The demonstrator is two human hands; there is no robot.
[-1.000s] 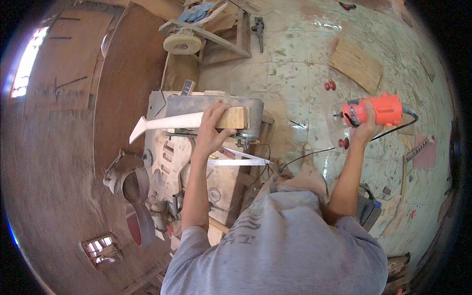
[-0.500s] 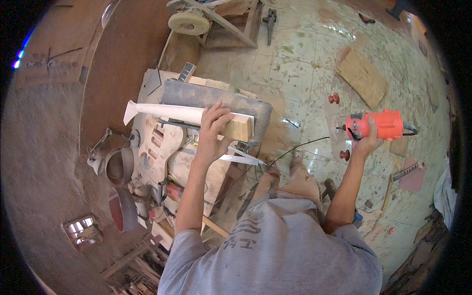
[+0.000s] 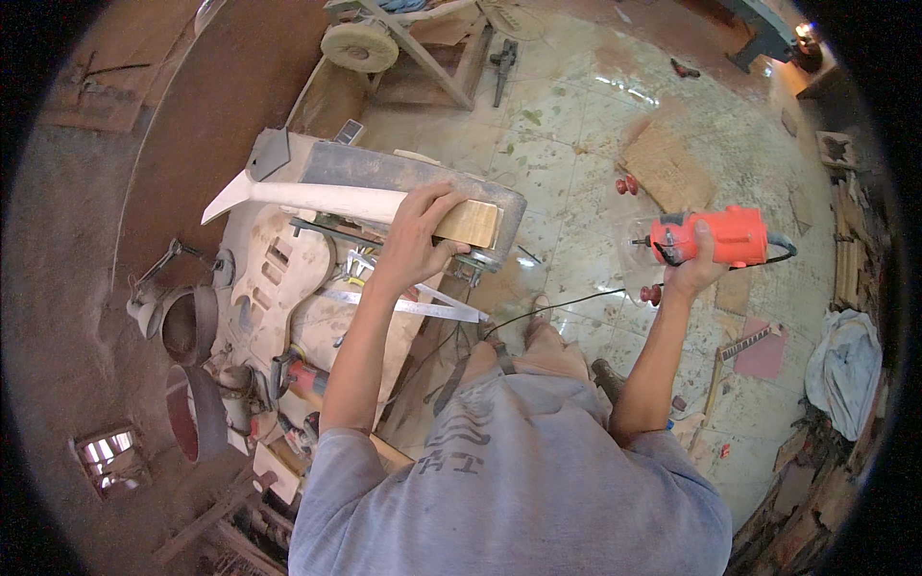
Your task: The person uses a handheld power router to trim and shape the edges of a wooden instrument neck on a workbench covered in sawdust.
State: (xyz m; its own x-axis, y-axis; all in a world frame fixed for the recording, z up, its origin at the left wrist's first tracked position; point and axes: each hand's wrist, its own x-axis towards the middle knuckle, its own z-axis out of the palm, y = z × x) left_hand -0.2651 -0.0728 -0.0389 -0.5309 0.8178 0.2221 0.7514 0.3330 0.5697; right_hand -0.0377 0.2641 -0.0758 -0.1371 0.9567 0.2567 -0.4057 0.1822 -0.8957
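My left hand (image 3: 415, 228) is closed around the thick, square-cut heel end of a pale wooden guitar neck (image 3: 327, 199). The neck's flared headstock points left, and it lies along a long grey belt-like surface (image 3: 370, 165) with a rounded right end. Out to the right, my right hand (image 3: 697, 272) grips an orange-red handheld router (image 3: 727, 237) held sideways above the floor. Its bit and clear base point left, with a round red knob at each end of the base. A dark cord leaves its back end.
Below the neck, a guitar body (image 3: 273, 271) with cut-outs lies on the cluttered bench beside a white angled ruler (image 3: 403, 304) and a red power tool (image 3: 305, 377). Sanding belts (image 3: 190, 413) hang at left. A tan board (image 3: 667, 165) and a thin black cord (image 3: 567, 303) lie on the dusty tiled floor.
The whole view has shifted, so most of the scene sits further left. Both hands keep hold of the same things, the guitar neck and the router.
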